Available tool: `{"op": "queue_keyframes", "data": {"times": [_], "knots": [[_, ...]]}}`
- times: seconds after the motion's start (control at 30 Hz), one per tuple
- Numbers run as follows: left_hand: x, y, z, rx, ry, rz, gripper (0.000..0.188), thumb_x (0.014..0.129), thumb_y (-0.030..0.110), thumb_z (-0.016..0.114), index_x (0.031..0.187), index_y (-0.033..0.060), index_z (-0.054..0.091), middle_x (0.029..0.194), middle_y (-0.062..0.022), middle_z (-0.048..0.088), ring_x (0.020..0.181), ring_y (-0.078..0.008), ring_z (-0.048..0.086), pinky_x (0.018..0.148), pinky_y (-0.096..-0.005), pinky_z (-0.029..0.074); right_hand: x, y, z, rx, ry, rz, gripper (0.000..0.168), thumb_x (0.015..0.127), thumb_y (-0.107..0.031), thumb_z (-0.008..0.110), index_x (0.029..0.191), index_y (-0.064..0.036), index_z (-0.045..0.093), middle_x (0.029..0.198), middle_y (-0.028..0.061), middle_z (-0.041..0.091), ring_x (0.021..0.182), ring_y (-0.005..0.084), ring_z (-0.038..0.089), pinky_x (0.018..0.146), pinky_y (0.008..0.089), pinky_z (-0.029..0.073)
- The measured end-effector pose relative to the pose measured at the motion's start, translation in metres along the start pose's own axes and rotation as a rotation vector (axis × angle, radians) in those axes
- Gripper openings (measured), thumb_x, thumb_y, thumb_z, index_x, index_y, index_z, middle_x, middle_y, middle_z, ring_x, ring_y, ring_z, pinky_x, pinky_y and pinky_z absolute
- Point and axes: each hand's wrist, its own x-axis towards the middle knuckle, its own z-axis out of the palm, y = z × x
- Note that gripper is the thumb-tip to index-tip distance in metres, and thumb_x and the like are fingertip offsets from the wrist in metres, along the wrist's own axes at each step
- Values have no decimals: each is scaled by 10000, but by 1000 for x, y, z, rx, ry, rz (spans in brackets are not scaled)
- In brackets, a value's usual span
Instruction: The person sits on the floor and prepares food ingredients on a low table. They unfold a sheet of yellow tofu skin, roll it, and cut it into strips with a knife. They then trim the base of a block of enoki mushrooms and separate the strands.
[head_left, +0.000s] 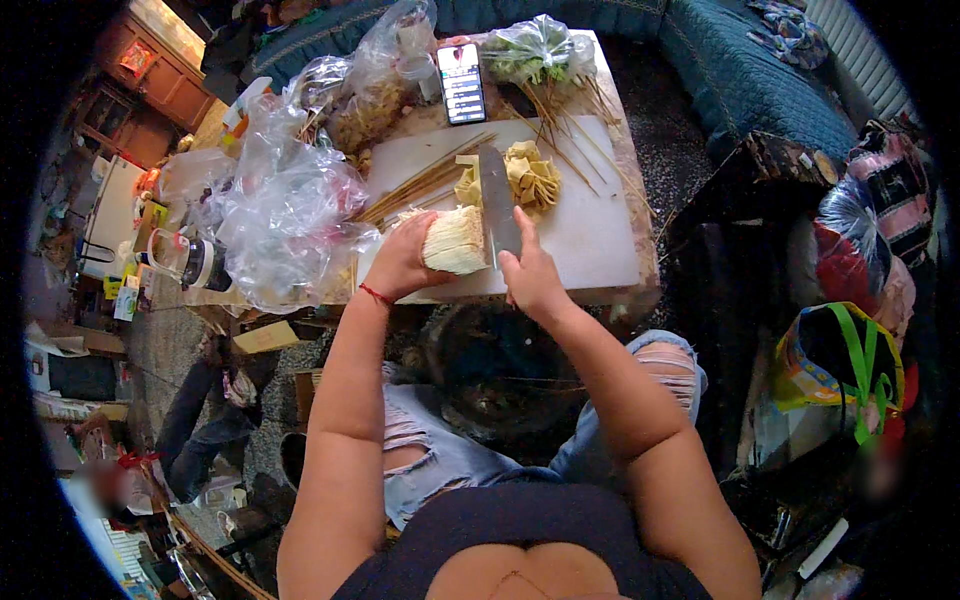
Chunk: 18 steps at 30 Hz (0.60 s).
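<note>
My left hand (405, 255) grips a block of pale, layered food (455, 241), perhaps stacked tofu sheets, at the near part of a white cutting board (592, 247). Just right of the block, my right hand (531, 274) holds a broad-bladed kitchen knife (498, 191), its blade pointing away from me. Cut, folded yellowish pieces (534, 178) lie beyond the block, on both sides of the blade. Thin wooden skewers (427, 178) rest on the board's left part, and more skewers (553, 127) lie at the upper right. The knife's handle is hidden by my hand.
Clear plastic bags (289, 217) crowd the table's left side. A lit phone (461, 84) stands at the back beside bagged leafy greens (536, 49). A lidded jar (202, 264) is at the left. A yellow bag with green handles (840, 360) stands at the right.
</note>
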Motion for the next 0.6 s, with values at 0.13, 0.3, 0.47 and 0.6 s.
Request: {"op": "queue_keyframes", "data": {"times": [0.13, 0.3, 0.47, 0.6], "knots": [[5, 4, -1, -2, -3, 8, 890, 516, 314, 838, 1243, -5, 435, 1259, -185, 479, 1188, -319, 443, 1030, -377, 332, 7, 3, -9, -2, -12, -22, 653, 847, -99, 458, 1419, -75, 144, 622, 81, 520, 433, 154, 481, 425, 301, 427], [3, 5, -3, -6, -10, -4, 894, 515, 321, 839, 1243, -4, 435, 1256, -180, 480, 1188, -317, 443, 1030, -377, 332, 4, -6, -11, 37, -74, 47, 642, 844, -97, 462, 1414, -79, 165, 621, 87, 515, 432, 156, 483, 423, 303, 427], [5, 4, -2, -7, -3, 13, 875, 528, 324, 834, 1238, -1, 440, 1259, -175, 479, 1193, -313, 440, 1033, -377, 329, 5, 4, -25, -169, -169, -32, 640, 838, -77, 462, 1411, -109, 179, 660, 108, 528, 450, 165, 495, 434, 307, 431], [2, 2, -1, 14, -5, 6, 860, 544, 326, 827, 1242, 6, 441, 1265, -172, 478, 1197, -310, 437, 1036, -377, 325, -12, -29, -60, -205, -414, 84, 654, 828, -80, 474, 1411, -130, 183, 729, 134, 547, 464, 170, 502, 445, 314, 434]]}}
